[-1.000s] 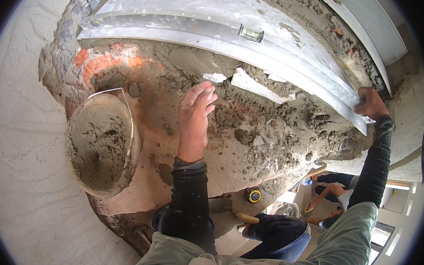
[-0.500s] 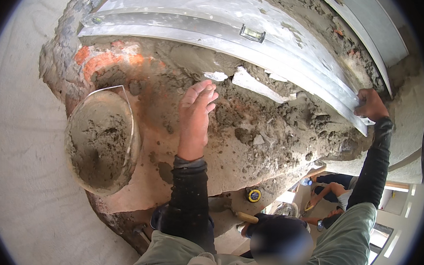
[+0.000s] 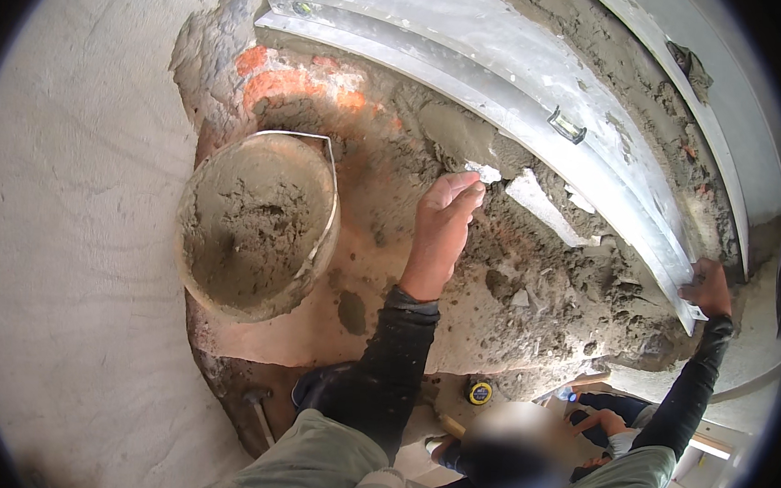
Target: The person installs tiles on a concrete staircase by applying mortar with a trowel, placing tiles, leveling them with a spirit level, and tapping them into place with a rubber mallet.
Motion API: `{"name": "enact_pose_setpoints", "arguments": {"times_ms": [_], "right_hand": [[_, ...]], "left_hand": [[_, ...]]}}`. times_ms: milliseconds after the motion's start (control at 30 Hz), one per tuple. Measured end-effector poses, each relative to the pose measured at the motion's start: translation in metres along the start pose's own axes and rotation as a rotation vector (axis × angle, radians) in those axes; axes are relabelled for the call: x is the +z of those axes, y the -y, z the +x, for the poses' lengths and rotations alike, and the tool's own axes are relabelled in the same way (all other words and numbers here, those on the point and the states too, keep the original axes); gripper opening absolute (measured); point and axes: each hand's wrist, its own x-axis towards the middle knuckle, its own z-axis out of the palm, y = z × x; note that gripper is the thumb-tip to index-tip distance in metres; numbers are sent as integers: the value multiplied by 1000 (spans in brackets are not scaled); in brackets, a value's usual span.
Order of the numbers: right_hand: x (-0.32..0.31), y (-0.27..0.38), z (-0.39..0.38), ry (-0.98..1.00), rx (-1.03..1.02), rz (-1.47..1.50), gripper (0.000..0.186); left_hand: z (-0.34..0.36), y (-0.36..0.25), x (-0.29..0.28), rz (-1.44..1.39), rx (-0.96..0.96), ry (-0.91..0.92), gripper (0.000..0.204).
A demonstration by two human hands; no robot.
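Observation:
A long aluminium spirit level [image 3: 523, 131] with a small vial lies along the edge of a large pale slab [image 3: 475, 34]. My right hand [image 3: 708, 288] is closed around its near right end. My left hand [image 3: 443, 229] is over the rough mortar bed [image 3: 532, 262], thumb and fingers drawn together at the lower edge of a small white chip [image 3: 484, 172]. A longer white shard [image 3: 545, 207] lies just right of the chip, partly set in mortar. To the left of my left hand stands a bucket of grey mortar [image 3: 257, 227], its wire handle tipped to one side.
A yellow and black tape measure [image 3: 480, 392] lies near the ledge's lower edge. A hammer [image 3: 259, 415] is at lower left. Two other people are below, one a dark-clothed person [image 3: 511, 466] near a wooden tool handle [image 3: 451, 425]. A plastered wall [image 3: 70, 224] rises at left.
My view has swung, so the scene sits further right. The spread fingers of my left hand have drawn together at the white chip. My right hand stays on the level's end.

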Motion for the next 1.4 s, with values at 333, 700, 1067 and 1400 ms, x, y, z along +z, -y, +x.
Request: {"name": "enact_pose_setpoints", "arguments": {"times_ms": [333, 700, 1067, 1400], "right_hand": [[-61, 107, -17, -143, -33, -96, 32], [68, 228, -146, 239, -76, 274, 21], [275, 243, -262, 1114, 45, 144, 25], [246, -28, -264, 210, 1053, 786, 20]], "left_hand": [[6, 2, 2, 80, -8, 44, 47], [5, -6, -14, 112, 130, 10, 53], [10, 14, 2, 466, 49, 75, 58], [12, 22, -3, 652, 144, 102, 50]]}}
